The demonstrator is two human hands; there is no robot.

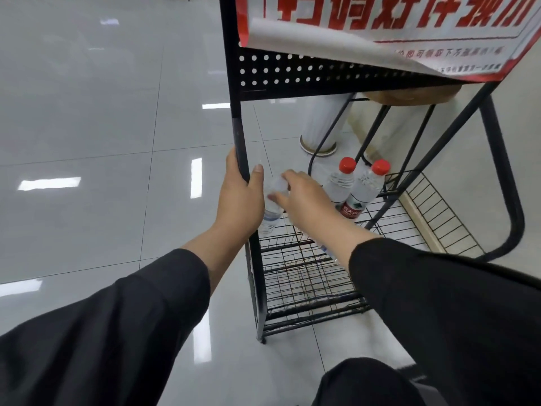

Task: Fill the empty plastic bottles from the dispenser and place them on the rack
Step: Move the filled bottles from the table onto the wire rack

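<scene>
Bottle [270,206]: clear, pale label, blurred, centre frame.
Right hand [301,200]: grips its top.
Left hand [238,197]: clasps the rack post [241,142].

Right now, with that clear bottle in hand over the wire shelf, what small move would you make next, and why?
Probably lower the clear bottle onto the wire shelf and let go. The right hand grips it by the top just above the shelf, the left hand steadies the rack post, and two red-capped bottles already stand further back, leaving open wire beside them.
</scene>
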